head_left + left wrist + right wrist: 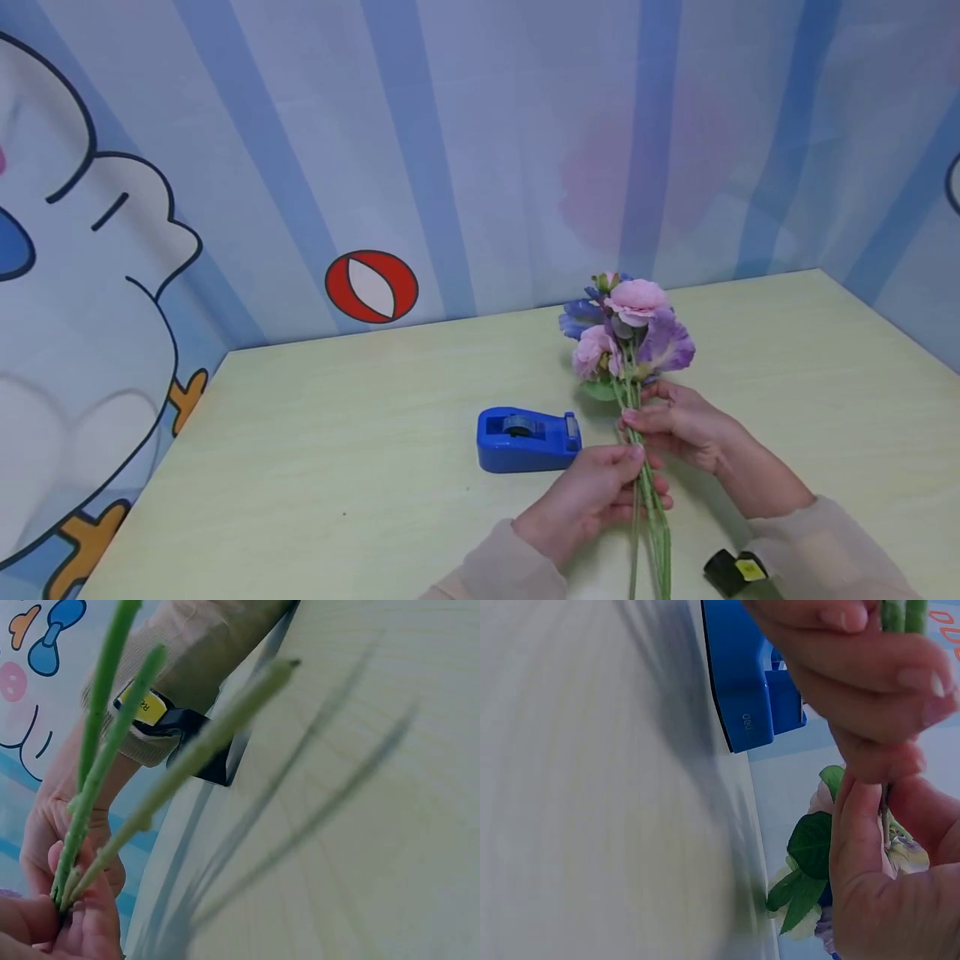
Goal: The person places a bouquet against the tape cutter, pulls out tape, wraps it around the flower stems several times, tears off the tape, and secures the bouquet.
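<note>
A bunch of artificial flowers (636, 302) in pink, purple and blue is held above the table by its green stems (654, 508). My left hand (600, 492) grips the stems around their middle, thumb on top. Just above it, my right hand (686, 425) pinches them below the blossoms. In the left wrist view, the cut stem ends (187, 761) fan out from the fingers. Green leaves (810, 844) hang past my right hand in the right wrist view. Left of the flowers, a blue tape dispenser (528, 440) with a roll of tape stands on the table, touched by neither hand.
The pale wooden table (300, 467) ends at a blue striped backdrop (510, 167) with cartoon drawings. A black wrist camera with a yellow label (737, 572) is worn at the right cuff.
</note>
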Demonstrator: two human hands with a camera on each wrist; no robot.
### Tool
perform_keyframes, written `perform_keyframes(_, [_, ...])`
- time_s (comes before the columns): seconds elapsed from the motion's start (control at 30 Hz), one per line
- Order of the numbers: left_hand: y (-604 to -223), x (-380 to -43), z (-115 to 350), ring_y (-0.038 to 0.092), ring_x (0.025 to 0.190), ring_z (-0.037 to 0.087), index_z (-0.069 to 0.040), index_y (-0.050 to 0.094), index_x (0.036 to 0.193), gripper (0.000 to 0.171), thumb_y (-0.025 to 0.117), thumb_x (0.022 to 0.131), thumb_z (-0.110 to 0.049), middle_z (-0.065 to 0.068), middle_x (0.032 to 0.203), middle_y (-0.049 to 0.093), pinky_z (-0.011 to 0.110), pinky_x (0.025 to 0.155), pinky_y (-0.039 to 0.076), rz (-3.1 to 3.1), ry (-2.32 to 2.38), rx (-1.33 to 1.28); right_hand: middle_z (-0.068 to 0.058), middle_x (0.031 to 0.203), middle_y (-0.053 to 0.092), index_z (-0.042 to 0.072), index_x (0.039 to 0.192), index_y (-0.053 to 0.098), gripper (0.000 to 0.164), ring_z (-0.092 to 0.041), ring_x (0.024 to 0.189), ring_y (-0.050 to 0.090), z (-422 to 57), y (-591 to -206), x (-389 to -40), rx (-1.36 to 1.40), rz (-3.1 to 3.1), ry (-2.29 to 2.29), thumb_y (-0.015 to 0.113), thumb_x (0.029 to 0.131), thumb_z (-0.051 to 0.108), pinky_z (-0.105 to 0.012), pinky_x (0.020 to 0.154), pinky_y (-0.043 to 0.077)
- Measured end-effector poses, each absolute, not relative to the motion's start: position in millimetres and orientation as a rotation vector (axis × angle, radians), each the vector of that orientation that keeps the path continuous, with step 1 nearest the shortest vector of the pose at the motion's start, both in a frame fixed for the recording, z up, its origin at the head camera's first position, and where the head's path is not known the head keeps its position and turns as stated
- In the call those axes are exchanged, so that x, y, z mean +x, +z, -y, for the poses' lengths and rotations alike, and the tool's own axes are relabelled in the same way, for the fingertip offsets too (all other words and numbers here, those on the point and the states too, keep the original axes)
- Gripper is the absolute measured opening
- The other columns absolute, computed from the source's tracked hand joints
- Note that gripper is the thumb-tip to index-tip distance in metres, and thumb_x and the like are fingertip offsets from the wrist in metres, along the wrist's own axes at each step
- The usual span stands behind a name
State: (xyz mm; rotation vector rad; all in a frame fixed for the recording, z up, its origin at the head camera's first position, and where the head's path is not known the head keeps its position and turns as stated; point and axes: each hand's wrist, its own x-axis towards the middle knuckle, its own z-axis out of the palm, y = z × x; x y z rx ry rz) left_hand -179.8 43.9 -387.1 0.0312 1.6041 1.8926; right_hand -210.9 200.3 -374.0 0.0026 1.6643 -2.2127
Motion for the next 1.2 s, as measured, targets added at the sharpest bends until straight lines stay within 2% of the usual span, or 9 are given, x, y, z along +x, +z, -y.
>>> perform_keyframes(0.13, [-386,-182,-41,0.068,0.088,0.026,-0.001,0.066,0.101,0.027,0.05,0.096,-0.022,0.012,0.09,0.07,0.029,0.07,0.055,-1.61,1.875,0.05,-0.003,0.077,0.068,-0.002,0.102,0.034,0.031,-0.012,0.074,0.067,-203,-375,-213,-0.054,-1.669,-2.202,0.061,0.088,0.001,-0.026,0.07,0.054])
perform_keyframes(0.3, [-384,-183,-40,0.068,0.084,0.021,0.001,0.067,0.101,0.029,0.052,0.096,-0.023,0.012,0.089,0.07,0.029,0.07,0.054,-1.624,1.877,0.078,-0.004,0.082,0.067,-0.001,0.102,0.035,0.032,-0.013,0.078,0.067,-208,-378,-216,-0.158,-1.642,-2.179,0.064,0.088,0.006,-0.026,0.073,0.053])
perform_keyframes(0.47, [-383,-184,-40,0.068,0.078,0.017,0.002,0.067,0.099,0.027,0.054,0.095,-0.021,0.012,0.088,0.07,0.029,0.071,0.054,-1.631,1.883,0.085,-0.005,0.086,0.067,-0.003,0.108,0.033,0.034,-0.014,0.081,0.067,-211,-377,-216,-0.149,-1.65,-2.13,0.061,0.09,0.008,-0.027,0.076,0.053])
perform_keyframes(0.6, [-383,-184,-40,0.067,0.075,0.014,0.003,0.068,0.101,0.029,0.056,0.094,-0.022,0.014,0.088,0.07,0.03,0.071,0.054,-1.642,1.875,0.093,-0.006,0.088,0.067,-0.004,0.11,0.036,0.029,-0.015,0.083,0.067,-215,-374,-215,-0.177,-1.641,-2.101,0.057,0.093,0.007,-0.027,0.078,0.052])
perform_keyframes(0.77, [-384,-184,-40,0.067,0.072,0.013,0.003,0.069,0.1,0.03,0.059,0.092,-0.024,0.015,0.088,0.07,0.026,0.065,0.054,-1.671,1.878,0.091,-0.007,0.088,0.068,-0.001,0.103,0.044,0.017,-0.016,0.084,0.067,-217,-372,-216,-0.209,-1.648,-2.063,0.056,0.093,0.008,-0.028,0.078,0.053])
perform_keyframes(0.97, [-384,-183,-41,0.066,0.065,0.012,0.005,0.07,0.093,0.029,0.062,0.09,-0.022,0.015,0.082,0.07,0.023,0.056,0.052,-1.782,1.873,0.097,-0.004,0.081,0.064,-0.001,0.098,0.052,0.014,-0.015,0.077,0.065,-213,-364,-212,-0.259,-1.829,-1.906,0.055,0.094,0.013,-0.03,0.073,0.054])
perform_keyframes(1.2, [-383,-182,-43,0.063,0.057,0.009,0.003,0.072,0.086,0.025,0.065,0.087,-0.021,0.012,0.074,0.07,0.02,0.051,0.049,-1.872,1.85,0.089,0.004,0.062,0.048,0.007,0.077,0.05,0.021,-0.01,0.06,0.052,-204,-358,-207,-0.193,-2.052,-1.796,0.061,0.091,0.018,-0.025,0.06,0.05])
